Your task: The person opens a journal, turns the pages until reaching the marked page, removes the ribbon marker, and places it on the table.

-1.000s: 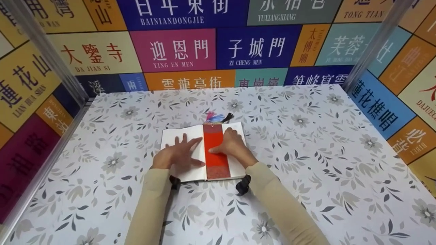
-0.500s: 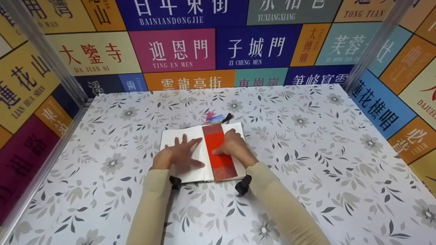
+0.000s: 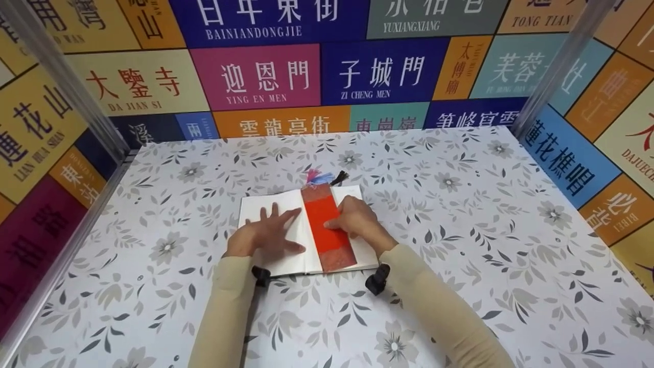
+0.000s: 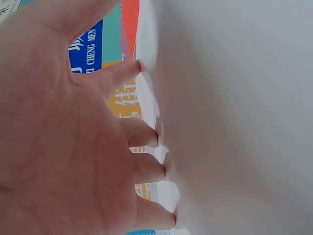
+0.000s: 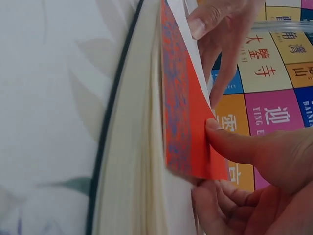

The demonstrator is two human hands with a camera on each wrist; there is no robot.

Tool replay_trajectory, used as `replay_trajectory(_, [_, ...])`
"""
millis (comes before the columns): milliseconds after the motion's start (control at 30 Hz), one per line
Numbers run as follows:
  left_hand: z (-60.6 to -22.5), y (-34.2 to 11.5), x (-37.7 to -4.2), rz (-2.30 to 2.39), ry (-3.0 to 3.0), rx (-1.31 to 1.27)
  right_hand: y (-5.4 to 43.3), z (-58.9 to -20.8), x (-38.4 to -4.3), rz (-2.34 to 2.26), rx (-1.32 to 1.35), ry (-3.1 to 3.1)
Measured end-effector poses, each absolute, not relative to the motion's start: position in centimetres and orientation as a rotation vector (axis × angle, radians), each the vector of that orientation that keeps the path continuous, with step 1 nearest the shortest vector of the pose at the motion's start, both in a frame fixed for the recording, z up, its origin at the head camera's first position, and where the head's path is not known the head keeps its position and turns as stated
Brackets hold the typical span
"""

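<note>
An open book (image 3: 254, 205) lies on the table with blank white pages showing. My left hand (image 3: 263, 232) rests on its left page with the fingers spread; in the left wrist view the fingertips touch the paper. A red bookmark (image 3: 320, 222) with darker patterned ends lies along the right page beside the fold, its lower end slanted rightward. My right hand (image 3: 359, 221) pinches the bookmark's right edge, thumb on top and curled fingers beneath, as the right wrist view shows. Pink and blue tassels (image 3: 318, 177) and a black tassel (image 3: 340, 178) stick out past the book's top edge.
The table (image 3: 179, 306) has a white cover printed with grey leaves and flowers. Coloured panels with place names (image 3: 258, 74) stand behind it and at both sides, joined by clear corner strips. Black wrist cameras (image 3: 377, 279) sit under both sleeves.
The bookmark has turned, its lower end swinging right away from the fold. My right hand has shifted a little to the right with it. The left hand stays on the left page.
</note>
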State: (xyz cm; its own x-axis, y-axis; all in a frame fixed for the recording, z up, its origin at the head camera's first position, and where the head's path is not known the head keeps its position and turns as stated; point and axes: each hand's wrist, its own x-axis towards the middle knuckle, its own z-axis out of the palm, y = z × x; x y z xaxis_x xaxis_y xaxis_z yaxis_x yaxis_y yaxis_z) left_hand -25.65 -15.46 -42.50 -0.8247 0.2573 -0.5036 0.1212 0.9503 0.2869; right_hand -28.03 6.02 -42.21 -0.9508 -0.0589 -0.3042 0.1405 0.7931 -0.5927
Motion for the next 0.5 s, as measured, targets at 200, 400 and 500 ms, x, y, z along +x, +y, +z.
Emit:
replay_trajectory(200, [-42.5, -15.6, -25.6, 0.356, 2.543, 0.283, 7.7, -42.4, -28.6, -1.232, 0.036, 2.438])
replay_trajectory(400, [-42.6, -15.7, -25.8, 0.366, 2.538, 0.298, 9.3, -42.5, -28.8, -1.443, -0.008, 2.211])
replay_trajectory(500, [-42.7, -15.6, -25.7, 0.377, 2.53, 0.282, 10.0, -42.4, -28.9, -1.502, -0.013, 2.156])
